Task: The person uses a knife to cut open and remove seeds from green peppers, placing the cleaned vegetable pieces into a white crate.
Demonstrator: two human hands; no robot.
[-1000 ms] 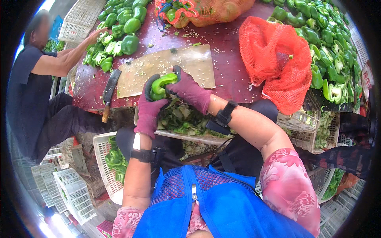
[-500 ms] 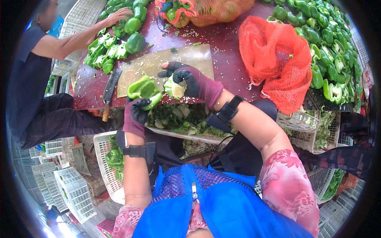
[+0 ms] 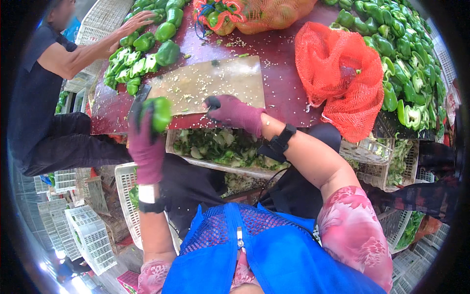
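My left hand point(image 3: 145, 147), in a magenta glove, is shut on a green bell pepper point(image 3: 158, 112) and holds it up over the left end of the worn cutting board point(image 3: 210, 81). My right hand point(image 3: 235, 113), also gloved, hovers with curled fingers at the board's near edge, above a white tray of green scraps point(image 3: 220, 147). I cannot make out anything in its fingers. A dark-handled knife point(image 3: 140, 94) lies at the board's left end, partly hidden behind the pepper.
Another person at the left reaches a hand point(image 3: 132, 22) into whole and halved peppers point(image 3: 129, 63) on the red table point(image 3: 279, 54). An empty red mesh bag point(image 3: 338, 73) lies right of the board, with a pepper pile point(image 3: 411, 54) beyond. White crates point(image 3: 83, 235) stand lower left.
My hands have separated: the left carried the pepper left and up, while the right pulled away toward the board's near edge. The other person's hand moved further up the pepper pile.
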